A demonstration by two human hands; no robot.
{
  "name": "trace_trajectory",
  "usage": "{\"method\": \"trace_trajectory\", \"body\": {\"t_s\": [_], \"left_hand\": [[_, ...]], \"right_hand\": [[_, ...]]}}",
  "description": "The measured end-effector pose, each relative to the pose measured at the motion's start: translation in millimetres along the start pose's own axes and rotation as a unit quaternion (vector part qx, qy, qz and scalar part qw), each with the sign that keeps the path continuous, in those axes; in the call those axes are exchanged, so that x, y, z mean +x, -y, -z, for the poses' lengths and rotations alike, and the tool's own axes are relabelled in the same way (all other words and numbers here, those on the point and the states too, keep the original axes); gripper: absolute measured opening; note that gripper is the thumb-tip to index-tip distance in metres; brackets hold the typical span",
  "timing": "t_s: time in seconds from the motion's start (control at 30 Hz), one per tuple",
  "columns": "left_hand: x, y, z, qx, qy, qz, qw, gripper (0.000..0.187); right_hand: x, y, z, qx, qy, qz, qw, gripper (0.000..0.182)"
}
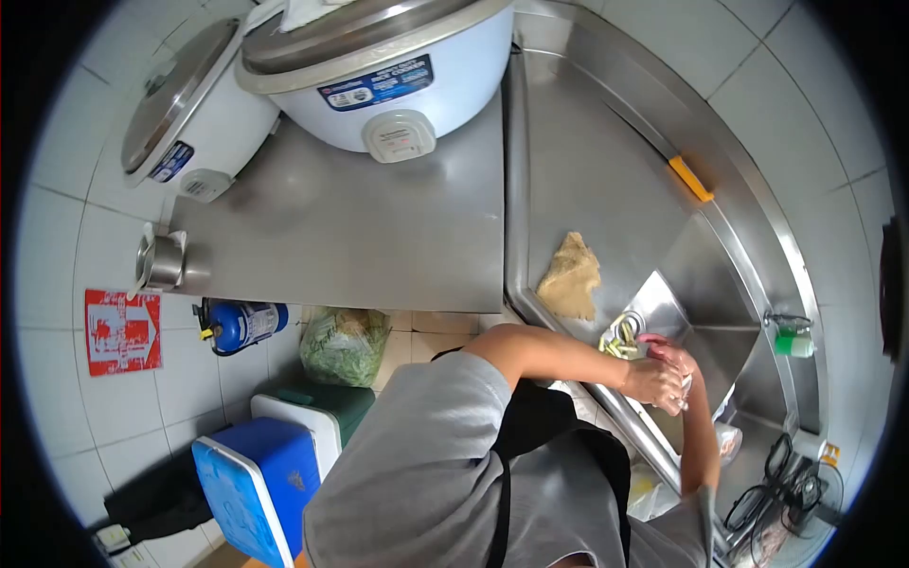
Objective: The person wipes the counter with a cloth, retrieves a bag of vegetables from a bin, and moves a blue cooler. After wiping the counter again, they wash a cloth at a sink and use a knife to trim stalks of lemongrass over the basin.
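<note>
Both of my hands are close together over the sink point(662, 293) on the right. My left hand point(651, 383) is closed, its fingers curled against my other hand. Just beyond it, my right hand point(674, 360) is closed too, with a small pink patch at its edge that I cannot identify. Whatever lies between the hands is hidden. Pale yellow-green pieces point(620, 343), apparently cut vegetable, lie beside a metal ring-like item close to my hands. A tan cloth point(572, 278) is spread on the steel counter to their left.
A knife with an orange handle point(690, 179) lies along the back ledge. Two large rice cookers point(454, 104) stand on the steel table point(379, 237). Below are a bag of greens point(346, 347) and a blue cooler point(256, 473). A green-and-clear bottle point(793, 341) hangs at right.
</note>
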State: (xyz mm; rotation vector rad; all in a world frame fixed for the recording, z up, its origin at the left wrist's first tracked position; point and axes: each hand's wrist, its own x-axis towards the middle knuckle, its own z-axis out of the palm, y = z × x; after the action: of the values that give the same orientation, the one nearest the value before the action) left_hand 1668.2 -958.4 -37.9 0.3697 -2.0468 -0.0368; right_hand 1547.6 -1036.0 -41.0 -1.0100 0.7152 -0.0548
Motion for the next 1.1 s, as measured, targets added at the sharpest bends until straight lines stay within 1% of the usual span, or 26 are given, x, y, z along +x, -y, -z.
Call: {"method": "trace_trajectory", "body": {"t_s": [0.03, 0.07, 0.1, 0.17, 0.2, 0.23, 0.27, 0.3, 0.33, 0.37, 0.43, 0.47, 0.5, 0.57, 0.63, 0.7, 0.73, 0.77, 0.83, 0.87, 0.9, 0.97, 1.0, 1.03, 1.07, 1.1], "left_hand": [[2.4, 0.6, -3.6, 0.004, 0.060, -0.054, 0.997, 0.007], [12.8, -3.9, 0.4, 0.027, -0.009, -0.083, 0.996, 0.007], [15.0, -3.1, -7.2, 0.026, -0.012, -0.083, 0.996, 0.007], [24.0, -0.1, -25.9, 0.024, 0.097, -0.111, 0.989, 0.008], [32.3, -2.1, -22.7, 0.029, 0.115, -0.117, 0.986, 0.008], [34.1, -1.4, -36.5, 0.038, 0.110, -0.109, 0.987, 0.008], [36.7, -2.3, -57.7, 0.118, 0.207, -0.132, 0.962, 0.006], [37.2, -0.4, -69.4, 0.193, 0.304, -0.146, 0.921, 0.004], [38.7, -0.2, -75.9, 0.190, 0.350, -0.136, 0.907, 0.004], [29.7, 2.2, -79.5, 0.174, 0.371, -0.107, 0.906, 0.003], [16.9, 7.8, -83.0, 0.156, 0.395, -0.049, 0.904, 0.003], [11.3, 9.5, -85.2, 0.147, 0.402, -0.025, 0.903, 0.003], [8.0, 11.5, -86.0, 0.144, 0.406, -0.002, 0.902, 0.003], [2.1, 15.7, -88.3, 0.138, 0.409, 0.025, 0.902, 0.004], [-2.4, 18.2, -84.0, 0.138, 0.405, 0.048, 0.903, 0.004], [-2.6, 18.9, -81.1, 0.136, 0.401, 0.058, 0.904, 0.005], [-2.3, 21.5, -81.6, 0.137, 0.400, 0.055, 0.905, 0.006], [-2.0, 22.9, -82.3, 0.131, 0.392, 0.054, 0.909, 0.006], [-0.2, 24.8, -69.9, 0.118, 0.367, 0.042, 0.922, 0.007], [2.3, 24.7, -57.9, 0.110, 0.341, 0.032, 0.933, 0.008], [3.3, 24.6, -44.8, 0.104, 0.304, 0.019, 0.947, 0.008], [3.0, 28.4, -3.6, 0.094, 0.158, 0.001, 0.983, 0.010], [-0.3, 28.8, 21.0, 0.096, 0.065, 0.015, 0.993, 0.010], [-4.9, 27.3, 48.3, 0.090, -0.034, 0.047, 0.994, 0.011], [-2.1, -2.3, 93.1, 0.097, -0.168, 0.174, 0.965, 0.010], [-6.1, -8.9, 120.0, 0.034, -0.271, 0.283, 0.919, 0.013]], "right_hand": [[2.0, 25.4, -12.6, -0.162, 0.075, -0.070, 0.981, 0.027], [-2.5, 45.6, -40.9, -0.158, -0.010, -0.176, 0.971, 0.025], [-6.2, 54.9, -47.0, -0.159, -0.012, -0.179, 0.971, 0.025], [-11.9, 65.9, -50.8, -0.201, 0.008, -0.226, 0.953, 0.023], [-14.0, 66.9, -49.3, -0.250, -0.024, -0.223, 0.942, 0.023], [-15.7, 70.6, -50.9, -0.259, -0.017, -0.227, 0.939, 0.023], [-18.0, 76.0, -55.9, -0.329, -0.043, -0.237, 0.913, 0.022], [-18.8, 80.8, -59.3, -0.399, -0.063, -0.245, 0.881, 0.022], [-18.3, 84.0, -59.5, -0.474, -0.051, -0.200, 0.856, 0.023], [-15.7, 82.0, -58.0, -0.483, -0.029, -0.206, 0.850, 0.023], [-9.7, 77.9, -49.4, -0.479, -0.114, -0.151, 0.857, 0.024], [-4.7, 69.7, -37.4, -0.484, -0.130, -0.132, 0.855, 0.024], [0.8, 63.3, -32.2, -0.489, -0.118, -0.135, 0.853, 0.024], [12.3, 56.1, -23.4, -0.568, -0.152, -0.091, 0.804, 0.020], [24.1, 48.3, -17.7, -0.563, -0.159, -0.085, 0.806, 0.019], [32.3, 35.2, -8.7, -0.600, -0.181, -0.084, 0.774, 0.018], [36.8, 27.0, -0.2, -0.602, -0.177, -0.080, 0.775, 0.018], [40.8, 17.5, 12.1, -0.640, -0.174, -0.077, 0.745, 0.019], [51.4, 6.7, 25.1, -0.709, -0.166, -0.065, 0.682, 0.020], [48.0, 27.3, 3.1, -0.674, -0.151, -0.077, 0.719, 0.022], [49.8, 44.0, -0.7, -0.581, -0.154, -0.112, 0.792, 0.023], [60.4, 57.5, 36.6, -0.407, -0.044, -0.048, 0.911, 0.026], [53.9, 76.5, 10.6, -0.308, -0.049, -0.080, 0.947, 0.026], [41.3, 105.6, -19.4, -0.206, -0.055, -0.110, 0.971, 0.029], [35.2, 122.2, -29.2, -0.173, 0.042, -0.111, 0.978, 0.028], [34.9, 123.5, -58.5, -0.091, -0.001, -0.034, 0.995, 0.024]]}}
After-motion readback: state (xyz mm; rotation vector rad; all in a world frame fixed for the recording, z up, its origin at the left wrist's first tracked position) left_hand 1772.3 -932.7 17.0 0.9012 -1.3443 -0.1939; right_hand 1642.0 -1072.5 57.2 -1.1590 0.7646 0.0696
